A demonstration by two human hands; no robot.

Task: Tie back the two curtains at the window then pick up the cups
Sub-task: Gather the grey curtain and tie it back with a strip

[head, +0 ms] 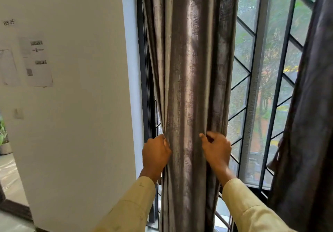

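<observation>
1. The left curtain [189, 69] hangs at the left edge of the window [255, 87], bunched into one narrow column of folds. A tie-back would have to catch it there, so we take this as the gathering step for the first curtain.
2. The left hand [155, 153] grips the column's left edge, fingers curled round the cloth. We judge it is there to stop the folds spreading back toward the wall [81, 114].
3. The right hand [216, 150] grips the column's right edge at about the same height, thumb and curled fingers pinching a fold. The two hands face each other across the bunch, which squeezes it into a waist.
4. Both hold low on the cloth, roughly where a tie would sit, we think. We see no tie, cord or hook in either hand or on the frame, so we cannot tell how it will be fastened.
5. The right curtain [306, 123] hangs at the window's right edge, well apart from both hands. We see no tie on it, so by our reading it waits its turn.
6. The cups are not in view — that part of the task looks unstarted.
7. The cloth looks smooth and slick. We expect that freeing one hand to reach for a tie could let the folds slip — the other hand would need to close round the whole bunch first.
</observation>
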